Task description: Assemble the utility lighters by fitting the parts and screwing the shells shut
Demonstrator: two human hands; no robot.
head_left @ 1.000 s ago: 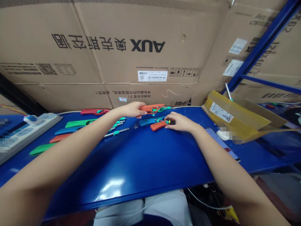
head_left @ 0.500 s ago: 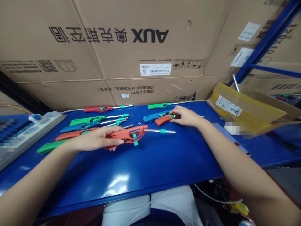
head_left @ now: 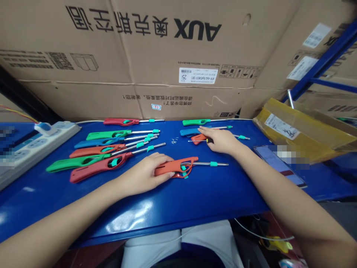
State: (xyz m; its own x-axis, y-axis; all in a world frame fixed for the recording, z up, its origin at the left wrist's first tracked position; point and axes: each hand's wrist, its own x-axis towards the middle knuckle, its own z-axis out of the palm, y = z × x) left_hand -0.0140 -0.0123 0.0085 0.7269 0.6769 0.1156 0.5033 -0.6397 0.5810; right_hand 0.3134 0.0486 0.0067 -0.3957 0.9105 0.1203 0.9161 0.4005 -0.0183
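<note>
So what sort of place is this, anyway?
Probably a small workshop or assembly bench, though I can't be certain. Many similar long-nosed lighters lie on a blue tabletop, the right hand holds what looks like a screwdriver, and large printed cardboard stands behind.

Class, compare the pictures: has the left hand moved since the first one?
Yes: judged against the cardboard, the left hand has moved toward the person, away from the cardboard's lower edge.

lighters (head_left: 96,168) on table (head_left: 212,201); cardboard (head_left: 156,56) behind
</note>
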